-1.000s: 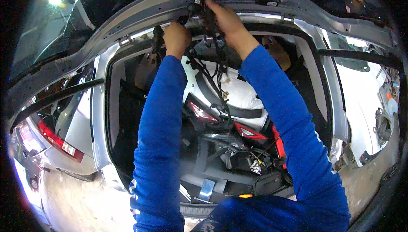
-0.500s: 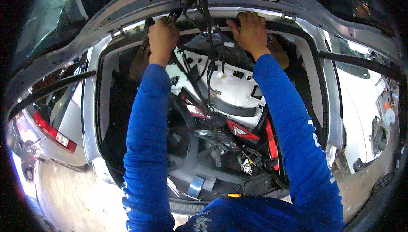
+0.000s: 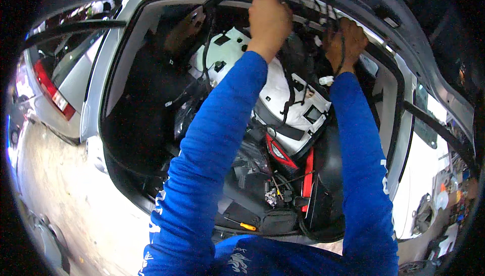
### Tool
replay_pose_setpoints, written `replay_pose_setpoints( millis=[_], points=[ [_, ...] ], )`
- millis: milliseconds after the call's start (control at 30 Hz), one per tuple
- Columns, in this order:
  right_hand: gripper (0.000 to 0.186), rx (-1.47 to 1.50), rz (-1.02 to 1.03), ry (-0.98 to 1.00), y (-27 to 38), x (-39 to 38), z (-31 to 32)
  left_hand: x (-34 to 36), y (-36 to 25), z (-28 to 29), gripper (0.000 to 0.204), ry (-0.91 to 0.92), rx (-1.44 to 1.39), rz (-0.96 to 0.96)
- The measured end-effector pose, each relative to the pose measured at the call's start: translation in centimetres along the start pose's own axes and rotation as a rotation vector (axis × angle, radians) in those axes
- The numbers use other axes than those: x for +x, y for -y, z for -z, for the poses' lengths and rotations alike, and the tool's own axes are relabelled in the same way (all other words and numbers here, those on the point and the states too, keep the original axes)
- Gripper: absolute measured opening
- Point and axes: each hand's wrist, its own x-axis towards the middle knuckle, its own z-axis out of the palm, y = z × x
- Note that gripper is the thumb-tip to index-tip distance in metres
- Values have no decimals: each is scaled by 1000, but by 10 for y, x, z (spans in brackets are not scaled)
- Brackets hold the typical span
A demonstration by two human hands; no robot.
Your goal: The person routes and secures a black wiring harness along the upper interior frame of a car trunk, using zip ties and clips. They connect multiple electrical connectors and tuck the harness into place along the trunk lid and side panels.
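Observation:
Under the raised tailgate, my left hand (image 3: 271, 23) is closed at the top of the car's rear opening; what its fingers hold is hidden. A thin black cable hangs below it. To the right, my right hand (image 3: 347, 47) is closed among the dangling strands of a black wiring harness (image 3: 328, 10), with one strand running across its fingers. A white connector (image 3: 326, 81) hangs by the right wrist. Another black taped harness branch (image 3: 211, 33) drops left of my left hand.
The cargo area holds a white panel (image 3: 290, 106) with black patches, a red-and-black tail light (image 3: 279, 153), a red bar (image 3: 307, 180) and a yellow-handled screwdriver (image 3: 247, 226). Tailgate struts (image 3: 76, 27) flank the opening. A silver car (image 3: 65, 84) stands at left, a white one at right.
The view has turned, shifting the cargo area leftward. My hands have left the roof edge spots where they were, both now further right in the picture, the right one among hanging wires.

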Motion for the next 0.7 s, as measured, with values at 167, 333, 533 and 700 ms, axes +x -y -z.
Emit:
replay_pose_setpoints(
  millis=[167,333,533,700],
  points=[
    [41,-114,95,-123,-5,-3,-6,11,-5,34,43,248,175,12],
    [42,-125,130,-238,-10,-3,-13,64,15,74,55,235,411,-133],
    [36,11,90,-237,-7,-6,-18,75,27,28,57,182,229,-75],
    [34,18,80,-86,-9,-11,-10,107,39,14,50,263,507,59]
  ],
)
